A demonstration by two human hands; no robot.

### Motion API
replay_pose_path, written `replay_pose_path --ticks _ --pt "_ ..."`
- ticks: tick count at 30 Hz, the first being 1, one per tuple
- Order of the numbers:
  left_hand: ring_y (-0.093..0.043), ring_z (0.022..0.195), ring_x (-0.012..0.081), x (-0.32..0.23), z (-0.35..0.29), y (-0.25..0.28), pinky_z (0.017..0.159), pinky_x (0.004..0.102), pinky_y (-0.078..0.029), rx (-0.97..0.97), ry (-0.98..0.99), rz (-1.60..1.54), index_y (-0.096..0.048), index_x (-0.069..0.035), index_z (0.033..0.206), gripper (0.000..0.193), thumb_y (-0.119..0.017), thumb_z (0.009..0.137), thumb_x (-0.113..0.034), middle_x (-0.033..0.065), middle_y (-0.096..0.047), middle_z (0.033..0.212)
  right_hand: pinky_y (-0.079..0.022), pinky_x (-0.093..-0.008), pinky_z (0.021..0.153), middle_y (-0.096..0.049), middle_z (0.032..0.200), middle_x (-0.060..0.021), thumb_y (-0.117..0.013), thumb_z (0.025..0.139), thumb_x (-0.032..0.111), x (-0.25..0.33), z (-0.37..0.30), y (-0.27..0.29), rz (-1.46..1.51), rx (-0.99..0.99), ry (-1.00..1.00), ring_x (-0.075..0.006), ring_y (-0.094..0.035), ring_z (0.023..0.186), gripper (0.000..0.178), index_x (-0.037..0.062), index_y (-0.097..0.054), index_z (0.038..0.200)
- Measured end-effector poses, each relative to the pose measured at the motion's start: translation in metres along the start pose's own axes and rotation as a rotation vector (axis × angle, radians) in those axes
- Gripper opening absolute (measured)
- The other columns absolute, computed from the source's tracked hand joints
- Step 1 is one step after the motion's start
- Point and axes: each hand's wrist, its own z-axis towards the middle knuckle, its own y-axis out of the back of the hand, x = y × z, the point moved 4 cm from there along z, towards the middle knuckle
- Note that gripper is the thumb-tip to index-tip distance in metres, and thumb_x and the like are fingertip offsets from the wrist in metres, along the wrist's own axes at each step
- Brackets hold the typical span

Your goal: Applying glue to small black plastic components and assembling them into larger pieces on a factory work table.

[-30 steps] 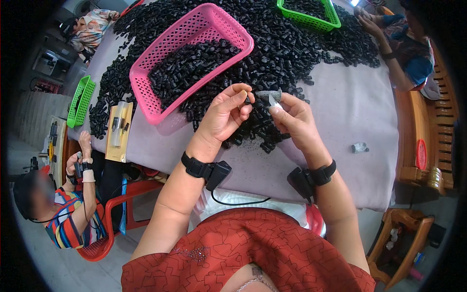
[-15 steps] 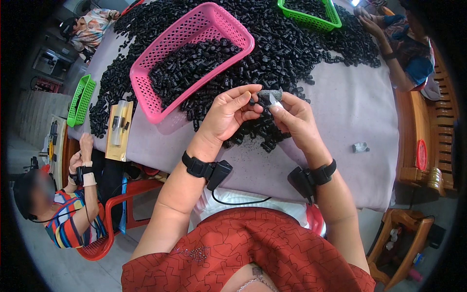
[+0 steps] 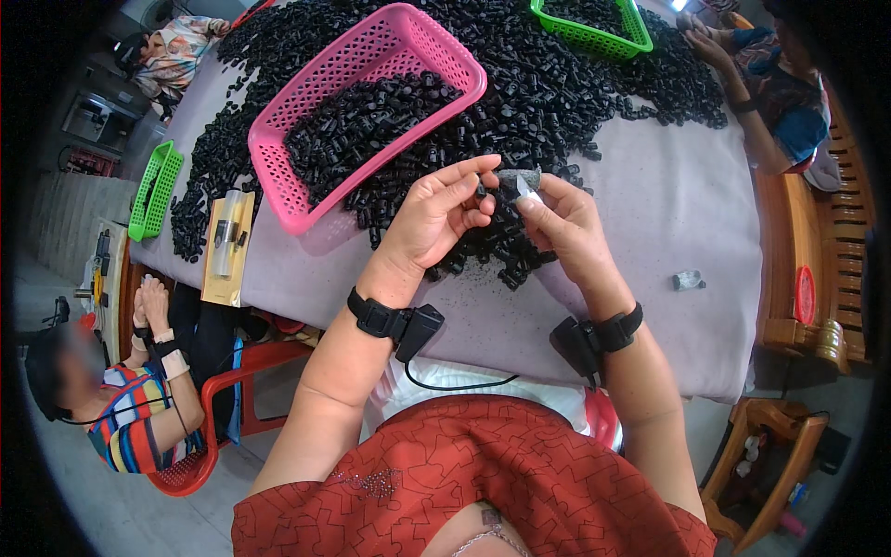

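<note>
Both my hands meet over the near edge of a heap of small black cylindrical plastic parts (image 3: 548, 116). Between the thumb and forefinger of my left hand (image 3: 436, 215) is a small black part (image 3: 480, 188), mostly covered by the fingertips. My right hand (image 3: 566, 223) pinches a crumpled piece of grey, speckled film (image 3: 522, 178) with a whitish lower end. Its exact kind is unclear. The film's left end comes close to my left fingertips; whether they touch is hard to see. A similar crumpled clear piece (image 3: 689, 280) lies on the cloth to the right.
A pink basket (image 3: 357, 190) of black parts rests on the heap, left of centre. Green baskets stand at the back (image 3: 608, 45) and far left (image 3: 153, 195). A yellow board (image 3: 223, 288) with a clear tube lies on the grey tablecloth (image 3: 664, 195). Other people sit around the table.
The film in my right hand has tilted slightly, and the fingers of both hands have shifted a little. At the left, the seated person's hands have come together, raised.
</note>
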Motion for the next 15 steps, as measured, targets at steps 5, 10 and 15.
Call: replay_pose_path --ticks 5,10,15 --pt "-0.061 0.078 0.0121 -0.002 -0.002 -0.003 0.068 0.0205 -0.057 -0.046 0.002 0.035 -0.051 0.002 0.132 0.041 -0.059 0.093 -0.008 0.0055 -0.063 0.1 -0.03 -0.0185 0.046 -0.052 0.068 0.0057 -0.064 0.092 0.017 0.001 0.0 -0.002 0.015 -0.007 -0.014 -0.0012 -0.042 0.055 0.021 0.0006 -0.063 0.104" --pt "-0.061 0.07 0.0092 -0.018 -0.003 -0.004 0.062 0.0201 -0.052 -0.119 -0.32 0.247 -0.061 0.0 0.12 0.029 -0.061 0.091 -0.003 0.0052 -0.064 0.095 -0.029 -0.0188 0.046 -0.051 0.066 0.0057 -0.064 0.092 0.018 0.001 -0.001 0.0 -0.002 -0.021 -0.017 -0.0012 -0.041 0.054 0.018 0.0013 -0.062 0.099" --pt "-0.061 0.077 0.0114 -0.085 -0.03 -0.021 0.07 0.0229 -0.052 -0.496 -1.071 0.875 -0.063 0.0 0.116 0.025 -0.06 0.091 0.0 0.0075 -0.062 0.101 -0.029 -0.0193 0.046 -0.05 0.065 0.0055 -0.064 0.092 0.018 0.0 0.0 0.001 0.0 -0.005 -0.013 -0.0015 -0.04 0.053 0.016 0.002 -0.061 0.093"
